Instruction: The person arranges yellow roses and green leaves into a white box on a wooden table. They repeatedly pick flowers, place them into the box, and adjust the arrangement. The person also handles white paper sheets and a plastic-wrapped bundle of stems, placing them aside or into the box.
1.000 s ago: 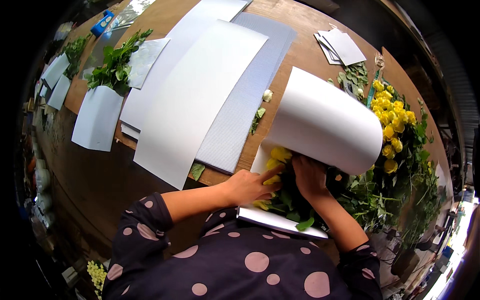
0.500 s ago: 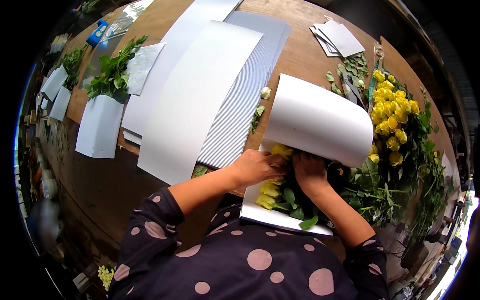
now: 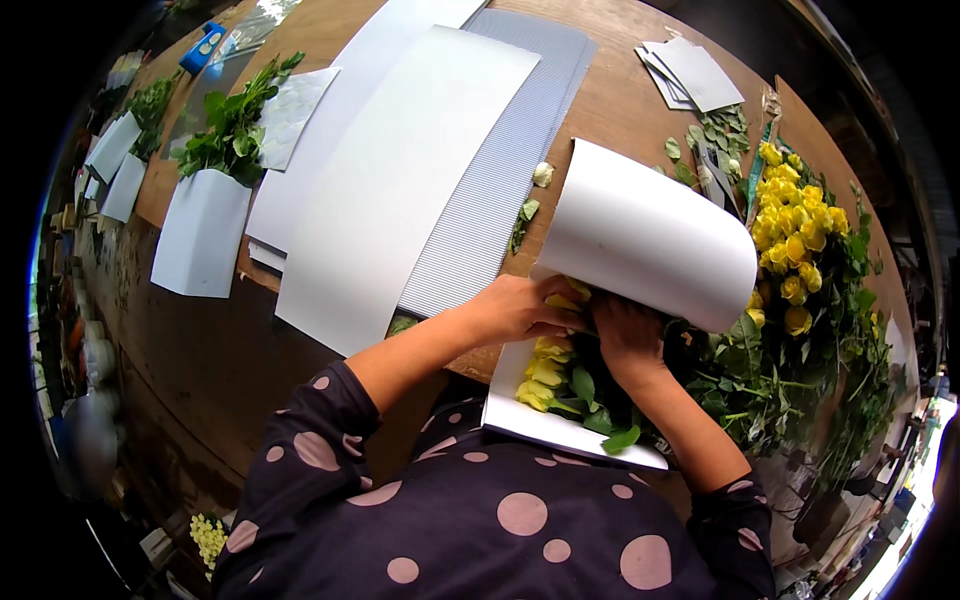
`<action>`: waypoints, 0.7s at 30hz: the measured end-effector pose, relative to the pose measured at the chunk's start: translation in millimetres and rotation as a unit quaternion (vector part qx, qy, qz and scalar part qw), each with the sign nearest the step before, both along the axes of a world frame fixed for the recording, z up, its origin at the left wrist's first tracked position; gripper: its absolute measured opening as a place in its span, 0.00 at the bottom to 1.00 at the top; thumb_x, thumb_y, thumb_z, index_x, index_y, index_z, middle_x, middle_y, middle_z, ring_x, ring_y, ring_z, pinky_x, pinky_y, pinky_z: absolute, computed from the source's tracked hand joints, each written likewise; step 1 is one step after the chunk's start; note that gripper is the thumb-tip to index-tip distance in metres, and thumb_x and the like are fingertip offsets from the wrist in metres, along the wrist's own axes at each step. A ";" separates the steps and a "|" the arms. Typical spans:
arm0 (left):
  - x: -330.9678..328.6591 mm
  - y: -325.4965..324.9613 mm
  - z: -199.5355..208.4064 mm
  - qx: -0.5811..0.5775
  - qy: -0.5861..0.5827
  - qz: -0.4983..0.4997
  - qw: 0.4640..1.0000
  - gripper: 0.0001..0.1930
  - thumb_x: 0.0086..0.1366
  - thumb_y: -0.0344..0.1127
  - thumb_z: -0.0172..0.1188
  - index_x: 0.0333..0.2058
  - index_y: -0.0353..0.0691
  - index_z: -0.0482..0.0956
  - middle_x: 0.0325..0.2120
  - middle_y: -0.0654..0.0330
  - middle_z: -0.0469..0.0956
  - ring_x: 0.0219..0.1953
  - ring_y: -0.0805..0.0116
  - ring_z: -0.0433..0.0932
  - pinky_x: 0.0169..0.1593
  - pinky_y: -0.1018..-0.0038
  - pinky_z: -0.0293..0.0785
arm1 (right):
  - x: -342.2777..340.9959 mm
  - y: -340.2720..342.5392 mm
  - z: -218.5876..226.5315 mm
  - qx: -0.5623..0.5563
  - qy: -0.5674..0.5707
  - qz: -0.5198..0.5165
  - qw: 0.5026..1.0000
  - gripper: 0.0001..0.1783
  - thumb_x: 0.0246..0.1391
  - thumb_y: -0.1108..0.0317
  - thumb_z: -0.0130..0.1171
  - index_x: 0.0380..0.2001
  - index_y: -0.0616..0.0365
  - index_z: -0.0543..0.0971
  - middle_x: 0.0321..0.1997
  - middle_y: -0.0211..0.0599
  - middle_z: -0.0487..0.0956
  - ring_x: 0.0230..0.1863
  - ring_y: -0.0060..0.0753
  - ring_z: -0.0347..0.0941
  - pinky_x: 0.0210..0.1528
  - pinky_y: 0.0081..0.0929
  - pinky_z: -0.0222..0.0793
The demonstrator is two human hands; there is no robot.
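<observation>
In front of my body a sheet of white card curls up over a bunch of yellow roses with dark green leaves, and its near edge lies against my front. My left hand is closed around a yellow rose head at the card's left side, the thumb and fingers bent toward it. Beside it, my right hand presses down among the leaves under the curl, its fingers together and their tips hidden. What it grips cannot be made out.
More yellow roses with long leafy stems lie at the right. Left of the work are long white sheets over ribbed grey card. Small cards lie at the back; a wrapped leafy bunch sits at the left edge.
The view has shifted slightly, so the table's things appear a little to the right and higher. Both hands stay at the roses; my left fingers have moved slightly over the rose head.
</observation>
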State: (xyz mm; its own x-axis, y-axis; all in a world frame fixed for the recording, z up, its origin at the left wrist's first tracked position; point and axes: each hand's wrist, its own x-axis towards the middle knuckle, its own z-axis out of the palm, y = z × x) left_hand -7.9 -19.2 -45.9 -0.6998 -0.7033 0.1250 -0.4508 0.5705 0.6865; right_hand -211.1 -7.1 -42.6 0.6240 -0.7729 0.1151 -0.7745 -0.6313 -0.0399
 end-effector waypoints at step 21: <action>5.0 10.1 -3.3 0.030 -0.006 -0.005 1.000 0.16 0.45 0.51 0.61 0.36 0.60 0.77 0.47 0.65 0.64 0.37 0.64 0.74 0.35 0.70 0.73 | 14.2 41.8 33.4 0.195 0.032 0.114 0.974 0.06 0.34 0.71 0.50 0.21 0.55 0.75 0.25 0.32 0.70 0.29 0.34 0.70 0.27 0.29 0.67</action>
